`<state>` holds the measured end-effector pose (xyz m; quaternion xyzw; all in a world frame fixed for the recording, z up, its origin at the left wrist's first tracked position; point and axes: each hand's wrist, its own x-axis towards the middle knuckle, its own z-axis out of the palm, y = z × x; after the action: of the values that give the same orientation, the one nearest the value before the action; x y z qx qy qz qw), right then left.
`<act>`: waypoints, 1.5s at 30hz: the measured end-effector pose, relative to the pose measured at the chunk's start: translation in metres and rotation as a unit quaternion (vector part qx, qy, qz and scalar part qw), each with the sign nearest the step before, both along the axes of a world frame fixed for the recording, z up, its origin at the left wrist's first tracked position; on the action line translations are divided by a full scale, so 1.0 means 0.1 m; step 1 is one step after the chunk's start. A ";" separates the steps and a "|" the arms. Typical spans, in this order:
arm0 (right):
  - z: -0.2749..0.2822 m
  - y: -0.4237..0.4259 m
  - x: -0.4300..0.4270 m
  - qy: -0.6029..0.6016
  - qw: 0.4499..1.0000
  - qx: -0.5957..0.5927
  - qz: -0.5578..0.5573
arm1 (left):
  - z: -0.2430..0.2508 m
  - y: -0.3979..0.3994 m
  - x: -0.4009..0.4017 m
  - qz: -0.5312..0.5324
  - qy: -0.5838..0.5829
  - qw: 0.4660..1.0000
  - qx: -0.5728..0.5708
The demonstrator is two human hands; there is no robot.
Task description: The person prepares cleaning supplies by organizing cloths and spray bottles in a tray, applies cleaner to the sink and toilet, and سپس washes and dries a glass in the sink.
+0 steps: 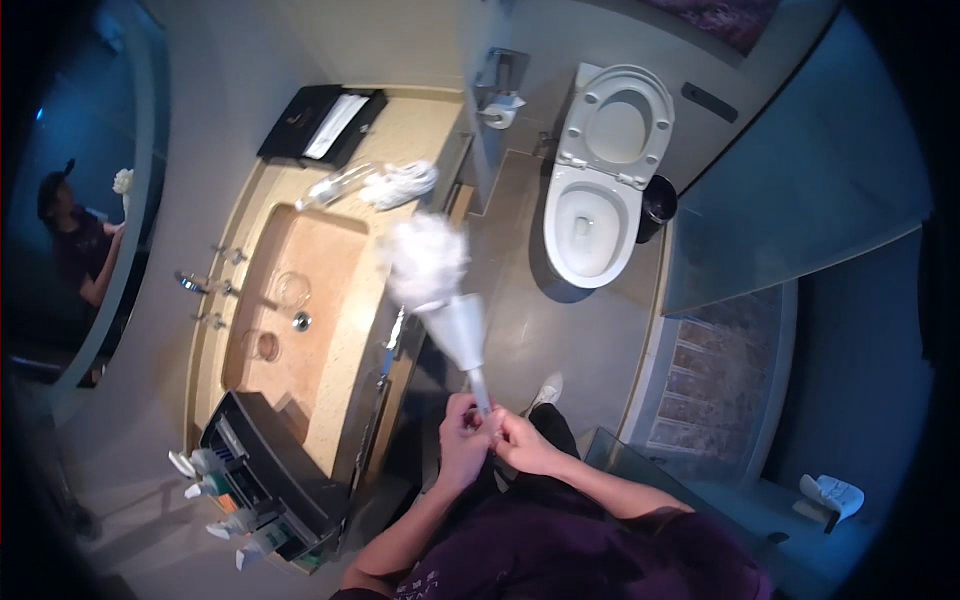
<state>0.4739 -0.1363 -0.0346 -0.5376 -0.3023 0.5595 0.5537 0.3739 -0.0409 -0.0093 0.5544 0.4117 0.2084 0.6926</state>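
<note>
Both my hands grip the thin shaft of a white mop-like brush [454, 326] near its lower end, close together in front of my body. My left hand [466, 442] closes round the shaft, and my right hand [525, 442] meets it from the right. The fluffy white head points away from me, blurred, over the counter's front edge. A white cloth [400, 184] lies bunched on the stone counter [424, 120] beside a clear plastic bottle [322, 191]. Clear glasses [292, 290] lie in the sink [330, 262].
A black caddy [277, 465] with several spray bottles rests at the sink's near end. A black folder [300, 124] is on the counter's far end. An open toilet [589, 225] stands ahead, with a black bin [658, 201] beside it. A glass panel [795, 180] bounds the right.
</note>
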 end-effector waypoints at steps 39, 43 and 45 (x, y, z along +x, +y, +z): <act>-2.06 0.34 3.03 -0.327 0.882 -0.244 -0.235 | -2.63 0.91 3.97 -0.196 0.179 0.830 -0.490; -2.22 0.63 3.19 -0.309 0.836 -0.266 -0.367 | -2.76 1.20 4.13 -0.263 0.117 0.821 -0.493; -2.42 0.65 3.31 -0.282 0.809 -0.329 -0.396 | -2.72 1.28 4.20 -0.261 0.183 0.845 -0.430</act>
<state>0.8046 -0.0710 -0.2770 -0.8951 -0.0041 0.1813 0.4074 0.7941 0.0867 -0.2810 0.3165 0.4194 -0.2831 0.8023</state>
